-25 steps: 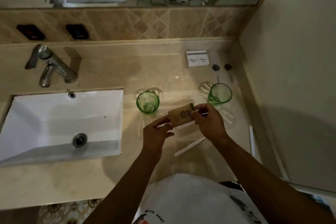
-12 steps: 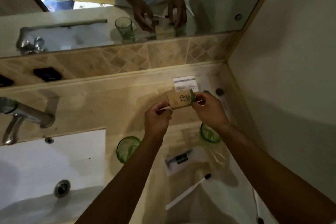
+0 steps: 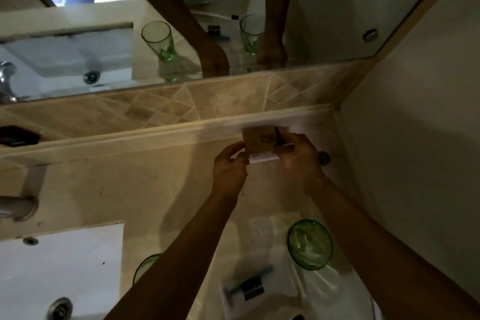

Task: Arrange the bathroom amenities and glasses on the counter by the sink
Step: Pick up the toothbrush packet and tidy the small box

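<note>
A wrapped razor (image 3: 248, 288) lies nearest on the counter (image 3: 130, 189), between two green glasses (image 3: 310, 247). Farther back, the left hand (image 3: 228, 173) and right hand (image 3: 298, 161) pinch opposite ends of a brown box (image 3: 260, 140). The box is held above a white box (image 3: 262, 160) near the backsplash ledge (image 3: 155, 132).

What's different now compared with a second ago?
Both hands carried the brown box away from the glasses to the back of the counter, by the wall ledge, over the white box. The left hand and right hand grip it as before; it has not been let go. The two green glasses, right and left, and the packaged razor stayed put.
</note>
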### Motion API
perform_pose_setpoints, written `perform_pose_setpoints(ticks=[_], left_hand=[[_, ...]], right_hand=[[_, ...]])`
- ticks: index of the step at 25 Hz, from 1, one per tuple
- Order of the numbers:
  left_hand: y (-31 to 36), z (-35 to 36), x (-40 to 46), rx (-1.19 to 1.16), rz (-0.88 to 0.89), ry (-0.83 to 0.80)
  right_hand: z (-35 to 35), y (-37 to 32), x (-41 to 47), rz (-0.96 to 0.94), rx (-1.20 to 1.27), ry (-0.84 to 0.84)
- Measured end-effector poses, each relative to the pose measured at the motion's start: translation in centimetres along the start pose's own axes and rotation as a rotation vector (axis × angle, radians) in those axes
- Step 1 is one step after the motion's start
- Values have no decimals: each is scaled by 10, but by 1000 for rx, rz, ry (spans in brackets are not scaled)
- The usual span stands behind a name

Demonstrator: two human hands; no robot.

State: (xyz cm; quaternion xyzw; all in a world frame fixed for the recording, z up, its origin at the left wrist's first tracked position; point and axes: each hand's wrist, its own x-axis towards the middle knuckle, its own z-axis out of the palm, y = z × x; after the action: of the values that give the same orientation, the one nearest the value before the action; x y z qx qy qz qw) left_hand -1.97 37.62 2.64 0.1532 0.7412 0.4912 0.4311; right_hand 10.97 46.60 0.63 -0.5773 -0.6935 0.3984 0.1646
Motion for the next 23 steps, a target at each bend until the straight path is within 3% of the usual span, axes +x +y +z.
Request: perform_pose_setpoints(ticks=[13, 23], left_hand=[[-5, 8, 13, 7, -59, 33], [-53, -51, -80, 118, -62, 37]], right_hand=[[4, 9, 20, 100, 146, -31], [-35, 33, -89, 206, 341, 129]])
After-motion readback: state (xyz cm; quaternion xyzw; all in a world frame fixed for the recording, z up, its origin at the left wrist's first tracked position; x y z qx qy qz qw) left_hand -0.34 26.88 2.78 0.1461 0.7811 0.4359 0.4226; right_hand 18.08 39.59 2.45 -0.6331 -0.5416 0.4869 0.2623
